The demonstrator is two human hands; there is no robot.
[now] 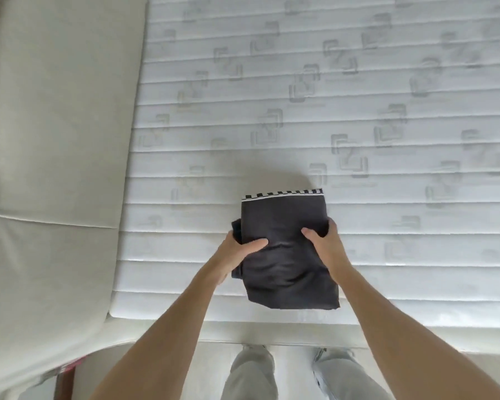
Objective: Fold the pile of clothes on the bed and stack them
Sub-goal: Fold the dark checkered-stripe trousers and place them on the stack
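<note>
Two hands' grip on folded black garment (285, 249), fingers hidden beneath

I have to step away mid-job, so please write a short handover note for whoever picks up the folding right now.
Left hand: grips the left edge of the folded dark garment, thumb on top.
Right hand: grips its right edge the same way.
The garment, with a checkered band at its far end, is over the near edge of the mattress; whether it rests on it or is held just above it cannot be told.
Done: this piece looks folded into a compact rectangle.
Left: set it down as a stack base or onto a stack. No pile and no stack show in this view, so look around first.
</note>
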